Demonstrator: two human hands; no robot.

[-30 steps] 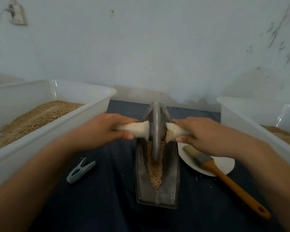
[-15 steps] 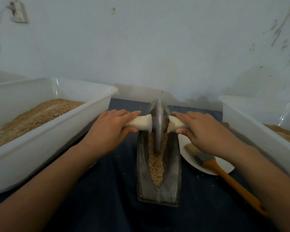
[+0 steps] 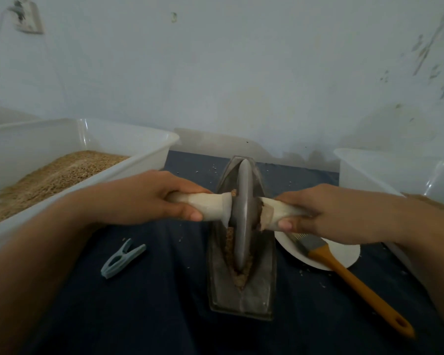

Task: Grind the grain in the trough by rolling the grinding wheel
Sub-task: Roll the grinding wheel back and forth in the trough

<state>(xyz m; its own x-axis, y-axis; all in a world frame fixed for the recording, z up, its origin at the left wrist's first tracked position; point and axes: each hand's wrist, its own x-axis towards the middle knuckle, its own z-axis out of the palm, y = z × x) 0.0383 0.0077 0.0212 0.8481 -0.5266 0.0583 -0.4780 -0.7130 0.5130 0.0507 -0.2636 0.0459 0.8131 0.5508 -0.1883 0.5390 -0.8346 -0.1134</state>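
Right now the left hand (image 3: pixel 149 198) and the right hand (image 3: pixel 326 213) each have fingers and thumb curled round one end of the pale handle (image 3: pixel 205 206) that runs through the grinding wheel (image 3: pixel 242 216). The wheel stands upright on its edge in the metal trough (image 3: pixel 241 290), toward the near half of the groove, with grain (image 3: pixel 241 274) packed around its rim and heaped at the 6 o'clock tip. That heap is the likely trouble: a stroke carried too far toward 6 o'clock could push grain over the trough's low end onto the dark cloth (image 3: pixel 164 303), where stray bits already lie. Uneven pressure between the two hands could tip the wheel sideways and let it climb out of the groove. At 4 o'clock a brush (image 3: pixel 344 272) lies across a white plate (image 3: pixel 344 254), just under the right hand, and a low wrist might knock it. A clothes peg (image 3: pixel 122 260) at 8 o'clock and the grain tub (image 3: pixel 82 149) at 10 o'clock sit apart from the stroke.
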